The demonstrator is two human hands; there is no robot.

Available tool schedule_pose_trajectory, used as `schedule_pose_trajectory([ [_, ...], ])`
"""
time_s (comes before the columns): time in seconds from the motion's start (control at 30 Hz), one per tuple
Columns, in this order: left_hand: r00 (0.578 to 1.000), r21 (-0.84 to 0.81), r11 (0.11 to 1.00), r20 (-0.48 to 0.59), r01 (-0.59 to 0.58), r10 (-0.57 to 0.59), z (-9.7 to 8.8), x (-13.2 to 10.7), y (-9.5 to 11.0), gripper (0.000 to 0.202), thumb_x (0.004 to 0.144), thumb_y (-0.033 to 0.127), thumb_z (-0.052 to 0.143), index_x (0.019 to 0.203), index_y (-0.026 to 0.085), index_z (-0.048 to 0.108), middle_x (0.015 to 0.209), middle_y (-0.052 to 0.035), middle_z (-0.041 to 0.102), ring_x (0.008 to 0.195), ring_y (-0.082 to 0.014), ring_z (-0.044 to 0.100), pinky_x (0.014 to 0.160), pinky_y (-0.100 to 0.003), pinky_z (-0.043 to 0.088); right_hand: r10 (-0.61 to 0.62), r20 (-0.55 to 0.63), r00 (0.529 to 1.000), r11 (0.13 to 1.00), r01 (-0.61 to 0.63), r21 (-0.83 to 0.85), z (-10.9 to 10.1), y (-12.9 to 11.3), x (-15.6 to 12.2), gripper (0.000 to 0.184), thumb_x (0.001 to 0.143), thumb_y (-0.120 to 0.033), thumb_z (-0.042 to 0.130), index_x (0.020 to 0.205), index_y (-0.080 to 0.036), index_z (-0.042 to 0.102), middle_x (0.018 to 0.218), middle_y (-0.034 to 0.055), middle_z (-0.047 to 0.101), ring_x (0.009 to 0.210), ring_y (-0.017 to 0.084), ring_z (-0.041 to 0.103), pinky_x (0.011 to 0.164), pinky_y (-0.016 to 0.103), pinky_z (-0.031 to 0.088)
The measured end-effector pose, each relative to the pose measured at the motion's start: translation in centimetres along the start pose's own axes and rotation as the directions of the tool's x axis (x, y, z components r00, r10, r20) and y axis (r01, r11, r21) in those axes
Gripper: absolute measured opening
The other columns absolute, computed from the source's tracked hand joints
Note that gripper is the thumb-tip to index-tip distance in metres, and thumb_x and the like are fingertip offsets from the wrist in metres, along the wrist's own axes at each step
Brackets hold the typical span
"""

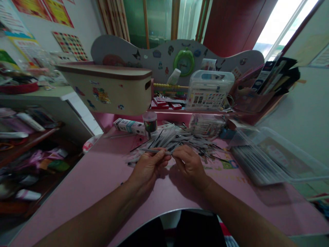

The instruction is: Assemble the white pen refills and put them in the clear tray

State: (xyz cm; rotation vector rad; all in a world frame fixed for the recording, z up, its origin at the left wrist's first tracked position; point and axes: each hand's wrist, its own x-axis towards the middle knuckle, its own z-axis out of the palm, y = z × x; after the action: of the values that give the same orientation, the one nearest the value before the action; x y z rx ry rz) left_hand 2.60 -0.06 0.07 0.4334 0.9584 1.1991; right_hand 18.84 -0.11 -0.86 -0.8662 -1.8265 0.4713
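Observation:
Just above the front middle of the pink desk, my left hand (153,162) is closed, with thumb and fingers pinching a slim grey pen (150,150). The pen lies nearly level, its far end pointing left. My right hand (189,163) is closed in a pinch right at the pen's right end. What sits between those fingertips is too small to make out. Behind both hands spreads a loose heap of slim pens or clear tubes (169,135), some with dark tips, lying in mixed directions.
An open clear plastic box (259,168) holding rows of pens stands at the right. A clear round cup (149,123) and a long printed carton (129,126) are behind the heap at left. A cream bin (110,91) and a clear marker case (209,91) sit on the shelf above.

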Motion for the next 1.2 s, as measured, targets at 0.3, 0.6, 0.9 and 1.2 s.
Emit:
schedule_pose_trajectory([
  [0.3, 0.993, 0.088, 0.991, 0.076, -0.097, 0.09, -0.1, -0.2, 0.1, 0.012, 0.075, 0.008, 0.081, 0.08, 0.011, 0.071, 0.07, -0.0068, 0.076, 0.061, -0.012, 0.072, 0.058, -0.016, 0.059, 0.495, 0.193, 0.847, 0.756, -0.53, 0.385, 0.3, -0.5, -0.1, 0.034, 0.097, -0.044, 0.046, 0.073, -0.023, 0.056, 0.067, 0.0003, 0.053, 0.06, 0.015, 0.048, 0.057, 0.027, 0.039],
  [0.6, 0.995, 0.11, 0.99, 0.035, -0.093, 0.09, 0.1, -0.4, 0.0, 0.016, 0.072, 0.014, 0.083, 0.083, 0.014, 0.071, 0.071, -0.0047, 0.076, 0.059, -0.0133, 0.07, 0.051, -0.019, 0.056, 0.425, 0.134, 0.895, 0.847, -0.445, 0.289, 0.6, -0.5, 0.1, 0.022, 0.091, -0.028, 0.053, 0.071, -0.021, 0.058, 0.07, -0.0006, 0.054, 0.067, 0.015, 0.047, 0.063, 0.027, 0.037],
  [0.9, 0.992, 0.108, 0.986, 0.014, -0.123, 0.122, -0.2, 0.0, 0.0, 0.016, 0.073, 0.018, 0.084, 0.081, 0.013, 0.071, 0.067, -0.0042, 0.074, 0.059, -0.012, 0.069, 0.054, -0.017, 0.055, 0.511, 0.087, 0.855, 0.76, -0.498, 0.418, 1.2, 0.4, -0.4, 0.006, 0.079, -0.023, 0.066, 0.075, -0.023, 0.062, 0.076, 0.0004, 0.059, 0.073, 0.016, 0.055, 0.064, 0.027, 0.044],
  [1.2, 0.987, 0.181, 0.971, 0.056, -0.156, 0.149, 0.0, -0.6, 0.0, 0.033, 0.066, 0.031, 0.088, 0.085, 0.016, 0.067, 0.069, -0.0017, 0.07, 0.06, -0.0153, 0.064, 0.046, -0.022, 0.052, 0.604, 0.47, 0.643, 0.124, -0.659, 0.742, 1.0, 0.2, -0.1, 0.038, 0.058, -0.015, 0.061, 0.094, -0.024, 0.052, 0.074, -0.0057, 0.058, 0.045, 0.006, 0.039, 0.036, 0.016, 0.021],
])
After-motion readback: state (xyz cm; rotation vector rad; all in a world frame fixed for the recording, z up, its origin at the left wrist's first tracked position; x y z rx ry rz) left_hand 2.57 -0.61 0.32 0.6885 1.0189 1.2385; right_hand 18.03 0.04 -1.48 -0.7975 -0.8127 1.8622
